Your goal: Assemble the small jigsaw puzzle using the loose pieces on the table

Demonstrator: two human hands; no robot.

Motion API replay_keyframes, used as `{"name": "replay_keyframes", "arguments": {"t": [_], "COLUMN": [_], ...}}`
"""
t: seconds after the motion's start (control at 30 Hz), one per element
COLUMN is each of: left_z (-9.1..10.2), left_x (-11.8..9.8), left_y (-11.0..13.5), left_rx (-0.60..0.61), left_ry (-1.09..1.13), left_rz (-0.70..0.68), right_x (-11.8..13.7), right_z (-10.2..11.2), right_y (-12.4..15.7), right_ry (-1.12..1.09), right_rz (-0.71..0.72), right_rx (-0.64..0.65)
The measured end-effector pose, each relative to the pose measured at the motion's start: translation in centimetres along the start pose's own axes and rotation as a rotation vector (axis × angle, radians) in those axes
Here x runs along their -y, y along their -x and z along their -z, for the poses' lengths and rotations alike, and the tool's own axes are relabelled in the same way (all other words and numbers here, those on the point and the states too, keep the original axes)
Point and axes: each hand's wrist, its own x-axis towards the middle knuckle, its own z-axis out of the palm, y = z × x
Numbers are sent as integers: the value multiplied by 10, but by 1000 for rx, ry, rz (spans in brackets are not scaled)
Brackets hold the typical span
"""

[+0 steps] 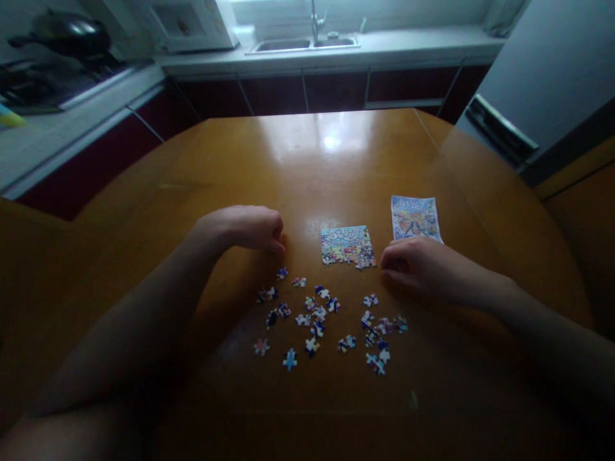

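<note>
A partly assembled jigsaw puzzle (pixel 346 246) lies flat on the table, its near edge uneven. To its left, my left hand (pixel 252 227) rests on the wood with the fingers curled in; nothing shows between them. My right hand (pixel 423 264) is loosely closed just right of the puzzle, by the near edge of a printed picture sheet (pixel 416 216), and no piece is visible in it. Loose jigsaw pieces lie scattered nearer to me, among them a blue piece (pixel 290 359), a reddish piece (pixel 261 347) and a piece (pixel 370 299) below my right hand.
The wooden table (pixel 307 160) has rounded far corners and a glare spot. Beyond it runs a counter with a double sink (pixel 307 45) and a white microwave (pixel 189 24). A pan (pixel 70 33) sits on the stove at far left; a large grey appliance (pixel 542 77) stands right.
</note>
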Motion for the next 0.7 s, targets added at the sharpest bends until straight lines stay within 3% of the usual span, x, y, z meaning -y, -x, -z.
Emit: {"name": "replay_keyframes", "arguments": {"t": [0.2, 0.37, 0.47, 0.7], "left_z": [-3, -4, -3, -4], "left_x": [9, 10, 10, 12], "left_y": [-12, -13, -13, -15], "left_rx": [36, 18, 8, 29], "left_ry": [40, 52, 44, 66], "left_rz": [-11, -56, -75, -78], "right_x": [3, 29, 38, 32], "right_z": [6, 4, -1, 7], "right_y": [3, 14, 19, 18], "right_ry": [26, -98, -95, 22], "right_rz": [23, 267, 343, 221], "right_rx": [42, 226, 296, 131]}}
